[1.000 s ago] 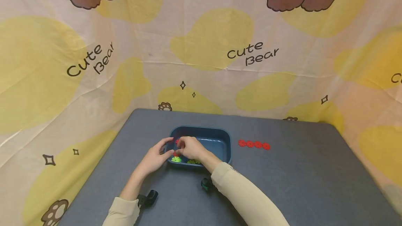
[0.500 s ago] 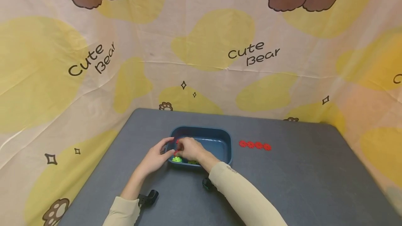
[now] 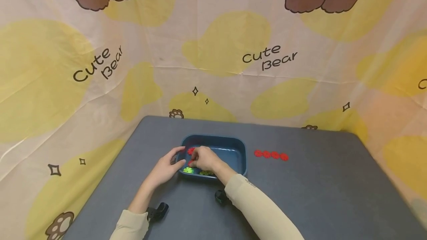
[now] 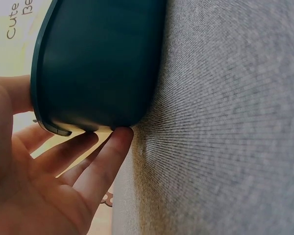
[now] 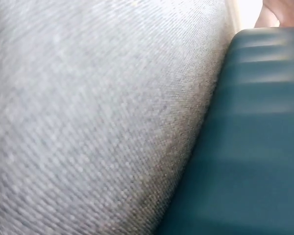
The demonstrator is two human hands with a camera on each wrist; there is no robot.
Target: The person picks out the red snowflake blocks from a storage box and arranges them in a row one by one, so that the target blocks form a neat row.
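Observation:
A dark blue plastic box (image 3: 238, 142) sits on the grey table. My left hand (image 3: 163, 167) holds its left end, thumb and index finger at the rim; in the left wrist view, the fingers (image 4: 112, 156) touch the box's outer wall (image 4: 98, 63). My right hand (image 3: 206, 158) reaches inside with bent fingers and pinches a red snowflake disc (image 3: 191, 163), mostly covered by the fingertips. Another red disc (image 3: 191, 151) lies behind it. Near the front wall are a bright green disc (image 3: 188, 170) and darker green discs (image 3: 205, 172), partly hidden by the right wrist.
Right of the box, several red snowflake discs (image 3: 271, 155) lie in a row on the table (image 3: 317, 188). A patterned cloth (image 3: 220, 47) hangs behind the table. Black wrist-camera mounts (image 3: 158, 211) stick out from both wrists. The right wrist view shows mostly tabletop and the box's outside wall (image 5: 255, 147).
My right hand has shifted slightly to the right inside the box, uncovering more of the red disc at the back. My left hand stays at the box's left end.

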